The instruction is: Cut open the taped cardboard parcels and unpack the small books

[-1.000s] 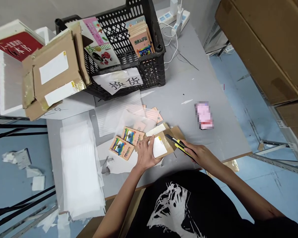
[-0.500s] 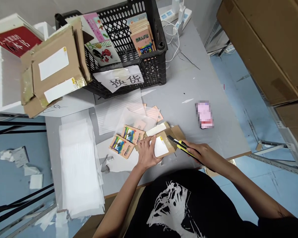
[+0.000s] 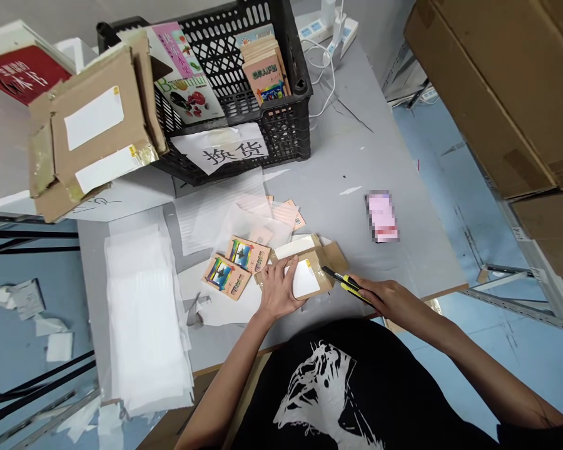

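My left hand (image 3: 276,290) presses down on a small brown cardboard mailer (image 3: 309,265) with a white label and clear tape. My right hand (image 3: 385,298) grips a yellow and black utility knife (image 3: 349,286), its blade tip at the mailer's right side. Two booklets with colourful covers (image 3: 232,265) lie just left of my left hand, and thin plastic sleeves (image 3: 244,215) lie beyond them. Both hands rest over a grey table (image 3: 356,150).
A black plastic crate (image 3: 244,94) holds books behind a large opened mailer (image 3: 94,131). A stack of white foam sheets (image 3: 145,319) lies left. A pixelated pink object (image 3: 381,217) lies right. A cardboard box (image 3: 492,94) overhangs the right, and the table edge drops to a blue floor.
The utility knife has tilted down, its tip moving closer to the mailer, and less of its body shows. My left hand stays on the mailer. The whole view has shifted slightly.
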A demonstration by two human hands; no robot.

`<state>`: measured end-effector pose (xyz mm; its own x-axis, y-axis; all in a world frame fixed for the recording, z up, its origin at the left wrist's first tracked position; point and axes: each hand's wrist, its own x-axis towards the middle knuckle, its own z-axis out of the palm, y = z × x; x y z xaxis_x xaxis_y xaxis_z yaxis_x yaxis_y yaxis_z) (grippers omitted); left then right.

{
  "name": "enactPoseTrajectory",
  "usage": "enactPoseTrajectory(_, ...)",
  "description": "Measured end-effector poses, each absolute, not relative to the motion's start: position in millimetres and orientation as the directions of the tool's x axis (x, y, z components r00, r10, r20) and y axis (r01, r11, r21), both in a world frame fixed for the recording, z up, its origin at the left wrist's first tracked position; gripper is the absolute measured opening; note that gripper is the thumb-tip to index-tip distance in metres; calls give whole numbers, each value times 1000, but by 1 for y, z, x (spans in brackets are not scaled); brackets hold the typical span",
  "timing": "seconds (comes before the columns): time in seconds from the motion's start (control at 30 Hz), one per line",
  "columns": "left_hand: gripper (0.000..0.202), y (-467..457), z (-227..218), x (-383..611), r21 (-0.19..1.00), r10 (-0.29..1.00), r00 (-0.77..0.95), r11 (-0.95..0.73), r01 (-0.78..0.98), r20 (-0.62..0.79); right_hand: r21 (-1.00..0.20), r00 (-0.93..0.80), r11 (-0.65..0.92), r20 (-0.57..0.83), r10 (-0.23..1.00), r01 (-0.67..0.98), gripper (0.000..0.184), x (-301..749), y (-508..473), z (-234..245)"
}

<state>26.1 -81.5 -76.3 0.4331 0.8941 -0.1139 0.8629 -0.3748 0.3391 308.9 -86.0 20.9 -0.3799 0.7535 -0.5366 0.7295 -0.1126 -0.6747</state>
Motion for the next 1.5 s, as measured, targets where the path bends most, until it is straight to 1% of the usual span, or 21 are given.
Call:
enactPoseTrajectory(0.5, 93, -80, -78, 33, 304, 879, 464, -414, 858, -110, -633, -373, -109, -576, 728, 766, 44, 330, -120, 13)
enactPoseTrajectory(0.6, 93, -78, -78, 35, 294, 887, 447, -399, 869, -118, -602, -324, -109, -563, 761, 791, 44, 341, -121, 16)
enactPoseTrajectory(0.7, 92, -79, -76, 41, 287, 884, 446, -395, 873, -142, -505, -162, -116, -473, 866, 855, 46, 343, -108, 11)
enactPoseTrajectory(0.8, 93, -85, -68, 49, 263, 910, 384, -337, 904, -155, -330, -8, -106, -327, 945, 938, 48, 325, -82, -18)
enactPoseTrajectory(0.87, 95, -90, -59, 55, 232, 944, 294, -256, 938, -148, -231, -5, -61, -275, 962, 971, 49, 305, -66, -51)
enactPoseTrajectory(0.93, 94, -96, -51, 62, 199, 968, 207, -178, 964, -138, -155, 3, -49, -287, 958, 987, 53, 284, -54, -88)
enactPoseTrajectory(0.97, 94, -99, -49, 66, 188, 975, 177, -150, 971, -135, -139, 21, -64, -295, 955, 988, 55, 275, -50, -106)
enactPoseTrajectory(1.07, 92, -108, -50, 77, 170, 984, 109, -84, 982, -140, -182, 36, -91, -286, 958, 979, 60, 261, -46, -143)
enactPoseTrajectory(1.13, 95, -114, -55, 82, 157, 986, 76, -53, 986, -148, -246, 48, -108, -240, 970, 963, 55, 260, -49, -151)
enactPoseTrajectory(1.2, 96, -117, -59, 82, 149, 985, 75, -52, 988, -156, -339, 70, -128, -177, 982, 932, 46, 260, -59, -147)
enactPoseTrajectory(1.27, 88, -119, -59, 78, 156, 976, 130, -103, 982, -174, -467, 105, -163, -149, 983, 869, 45, 257, -75, -137)
enactPoseTrajectory(1.37, 66, -117, -54, 68, 166, 954, 214, -181, 969, -212, -639, 165, -268, -217, 962, 721, 56, 241, -106, -122)
enactPoseTrajectory(1.43, 62, -115, -51, 64, 156, 945, 225, -192, 969, -237, -697, 173, -321, -276, 945, 642, 68, 226, -123, -116)
enactPoseTrajectory(1.5, 62, -113, -49, 62, 147, 941, 220, -187, 971, -256, -719, 178, -353, -310, 934, 598, 73, 213, -131, -115)
